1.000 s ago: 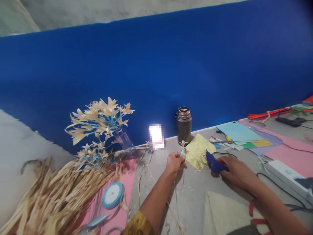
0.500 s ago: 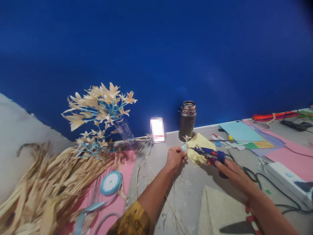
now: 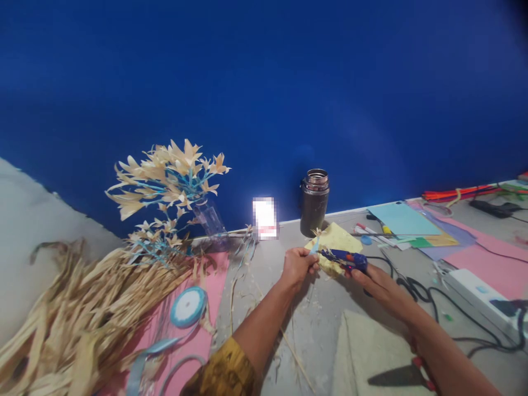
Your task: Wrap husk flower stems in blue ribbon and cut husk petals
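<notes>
My left hand (image 3: 297,267) pinches a small husk flower (image 3: 317,233) by its stem, where a bit of light blue ribbon (image 3: 314,248) shows at the fingertips. In my right hand (image 3: 373,280) is a dark blue glue gun (image 3: 346,258), its nozzle pointing left and close to the ribbon. Whether the nozzle touches it I cannot tell. Beneath both lies a yellow, glue-crusted sheet (image 3: 340,237). Just behind stands an open dark thermos flask (image 3: 314,206).
To the left, husk flowers (image 3: 181,165) fill a clear vase (image 3: 210,223), with dried husks (image 3: 78,297) and a blue ribbon roll (image 3: 188,306) nearer. Scissors (image 3: 398,376) lie beside my right forearm. A power strip (image 3: 480,297), cables and coloured sheets (image 3: 406,218) occupy the right.
The glue gun has moved left, bringing its nozzle nearer the ribbon on the stem. My left hand still holds the flower and has barely shifted.
</notes>
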Tool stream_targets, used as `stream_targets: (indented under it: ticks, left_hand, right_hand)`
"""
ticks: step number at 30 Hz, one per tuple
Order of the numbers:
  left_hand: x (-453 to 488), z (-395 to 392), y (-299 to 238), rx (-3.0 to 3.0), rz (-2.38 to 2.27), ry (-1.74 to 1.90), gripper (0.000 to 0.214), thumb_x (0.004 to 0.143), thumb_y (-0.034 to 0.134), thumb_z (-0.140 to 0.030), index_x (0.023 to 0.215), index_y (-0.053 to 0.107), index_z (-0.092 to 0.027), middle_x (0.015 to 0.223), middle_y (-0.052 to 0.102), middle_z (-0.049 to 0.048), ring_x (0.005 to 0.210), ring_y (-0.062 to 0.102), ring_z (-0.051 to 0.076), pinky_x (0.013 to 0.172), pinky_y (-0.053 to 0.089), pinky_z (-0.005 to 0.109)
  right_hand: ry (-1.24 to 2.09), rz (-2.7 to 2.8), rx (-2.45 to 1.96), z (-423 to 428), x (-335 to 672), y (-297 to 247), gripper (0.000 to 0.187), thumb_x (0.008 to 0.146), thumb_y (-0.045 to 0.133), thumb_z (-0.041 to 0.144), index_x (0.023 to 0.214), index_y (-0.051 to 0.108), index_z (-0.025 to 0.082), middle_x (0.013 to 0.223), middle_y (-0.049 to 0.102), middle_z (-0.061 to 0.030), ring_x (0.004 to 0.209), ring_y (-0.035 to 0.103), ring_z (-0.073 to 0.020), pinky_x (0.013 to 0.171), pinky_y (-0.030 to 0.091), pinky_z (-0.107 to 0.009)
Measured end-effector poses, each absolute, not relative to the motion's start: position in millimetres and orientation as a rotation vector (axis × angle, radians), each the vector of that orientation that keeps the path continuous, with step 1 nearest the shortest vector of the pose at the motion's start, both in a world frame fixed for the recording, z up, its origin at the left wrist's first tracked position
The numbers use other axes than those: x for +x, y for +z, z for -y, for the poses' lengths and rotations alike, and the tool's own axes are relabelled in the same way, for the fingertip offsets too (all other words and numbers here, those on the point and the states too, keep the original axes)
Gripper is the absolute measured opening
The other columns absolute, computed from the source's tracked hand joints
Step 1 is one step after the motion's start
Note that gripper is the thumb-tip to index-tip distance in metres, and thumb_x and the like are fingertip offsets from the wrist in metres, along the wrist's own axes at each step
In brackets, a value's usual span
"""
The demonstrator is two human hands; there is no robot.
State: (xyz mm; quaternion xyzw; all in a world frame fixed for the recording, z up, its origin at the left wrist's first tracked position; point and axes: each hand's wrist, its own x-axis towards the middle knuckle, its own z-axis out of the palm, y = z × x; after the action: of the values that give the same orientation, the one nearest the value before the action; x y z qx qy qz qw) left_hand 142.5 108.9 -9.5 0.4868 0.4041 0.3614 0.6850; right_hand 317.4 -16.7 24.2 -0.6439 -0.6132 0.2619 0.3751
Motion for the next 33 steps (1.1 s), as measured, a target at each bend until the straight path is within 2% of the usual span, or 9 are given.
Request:
stream_targets:
  ticks: [10, 22, 30, 33]
  left_hand:
    - [143.0, -109.6, -13.3, 1.076, -0.906, 0.811, 0.023, 0.064, 0.079, -0.027, 0.055, 0.064, -0.012, 0.049, 0.061, 0.0031, 0.038, 0.044, 0.006, 0.041, 0.029, 0.02]
    - [143.1, -108.8, -13.2, 1.07, -0.907, 0.805, 0.026, 0.062, 0.082, -0.031, 0.057, 0.065, -0.012, 0.049, 0.062, 0.0039, 0.038, 0.044, 0.006, 0.042, 0.029, 0.02]
    - [144.0, -108.2, -12.7, 1.054, -0.912, 0.798, 0.025, 0.062, 0.082, -0.028, 0.055, 0.064, -0.012, 0.048, 0.061, 0.0034, 0.037, 0.043, 0.006, 0.04, 0.029, 0.02]
    - [143.8, -108.8, -14.1, 1.044, -0.91, 0.806, 0.026, 0.062, 0.083, -0.028, 0.054, 0.064, -0.012, 0.047, 0.06, 0.0036, 0.037, 0.043, 0.006, 0.04, 0.028, 0.02]
  right_hand:
    - [0.604, 1.629, -1.626, 16.5, 320.0, 23.6, 0.049, 0.095, 0.042, 0.053, 0.104, 0.072, 0.016, 0.081, 0.071, -0.0086, 0.082, 0.067, -0.028, 0.081, 0.053, -0.036]
    - [0.595, 1.615, -1.641, 17.3, 319.9, 23.1, 0.045, 0.096, 0.041, 0.052, 0.102, 0.071, 0.018, 0.08, 0.071, -0.007, 0.085, 0.067, -0.0277, 0.084, 0.053, -0.037]
    - [0.605, 1.641, -1.616, 17.2, 317.1, 28.1, 0.05, 0.097, 0.039, 0.054, 0.105, 0.071, 0.015, 0.095, 0.074, -0.0123, 0.097, 0.068, -0.0302, 0.094, 0.052, -0.041]
    - [0.591, 1.66, -1.614, 17.4, 319.7, 25.2, 0.049, 0.099, 0.038, 0.05, 0.117, 0.068, 0.016, 0.107, 0.075, -0.0133, 0.102, 0.068, -0.0295, 0.096, 0.051, -0.042]
